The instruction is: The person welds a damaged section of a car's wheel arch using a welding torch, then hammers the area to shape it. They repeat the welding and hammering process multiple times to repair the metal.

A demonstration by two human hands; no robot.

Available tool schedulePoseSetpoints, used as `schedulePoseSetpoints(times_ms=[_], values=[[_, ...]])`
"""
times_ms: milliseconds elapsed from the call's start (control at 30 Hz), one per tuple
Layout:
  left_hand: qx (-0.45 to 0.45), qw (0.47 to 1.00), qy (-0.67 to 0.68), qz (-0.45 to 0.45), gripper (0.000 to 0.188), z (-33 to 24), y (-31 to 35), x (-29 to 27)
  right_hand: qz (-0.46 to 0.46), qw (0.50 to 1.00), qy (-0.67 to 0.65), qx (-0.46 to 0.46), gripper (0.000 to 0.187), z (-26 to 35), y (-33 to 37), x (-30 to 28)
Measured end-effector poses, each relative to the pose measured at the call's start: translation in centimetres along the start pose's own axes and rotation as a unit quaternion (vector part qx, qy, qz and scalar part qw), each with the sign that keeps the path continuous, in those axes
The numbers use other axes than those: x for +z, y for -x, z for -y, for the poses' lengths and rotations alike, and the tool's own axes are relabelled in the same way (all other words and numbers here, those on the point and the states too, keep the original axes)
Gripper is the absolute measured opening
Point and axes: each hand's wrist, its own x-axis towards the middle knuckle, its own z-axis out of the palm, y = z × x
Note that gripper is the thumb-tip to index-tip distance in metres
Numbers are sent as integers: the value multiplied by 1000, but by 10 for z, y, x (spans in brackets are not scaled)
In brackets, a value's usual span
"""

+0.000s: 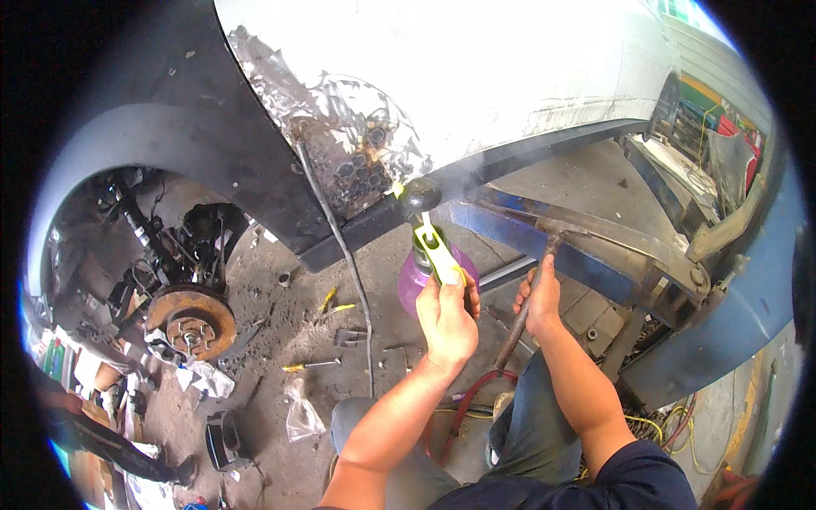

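My left hand (447,319) grips a pump sprayer (412,276) by its yellow-green handle, thumb toward the top. The sprayer has a purple body, a round black knob and a yellow nozzle aimed at a car door. My right hand (541,297) is closed around a long brown metal rod (514,333) with a crosswise head at its upper end. A red hose (466,406) meets the rod's lower end; how it is joined cannot be made out. On the white door (518,68), a stripped patch (340,144) shows bare metal and dark round scorch marks. Faint mist hangs beside it.
A black cable or rod (347,251) runs from the patch to the floor. At left are a dark fender (110,93) and a rusty brake disc (191,319). A blue lift arm (586,270) reaches under the sill. Screwdrivers (311,365) and debris litter the floor; another person's leg (115,446) shows.
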Motion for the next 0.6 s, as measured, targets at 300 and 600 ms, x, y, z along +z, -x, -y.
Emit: schedulePoseSetpoints(times_ms=[300,600], values=[[-22,1000,7,2,38,2,-1,-2,-9,1000,-20,-6,59,3,3,3],[-3,999,-16,31,39,0,3,-1,-4,1000,-4,-7,58,2,3,2]])
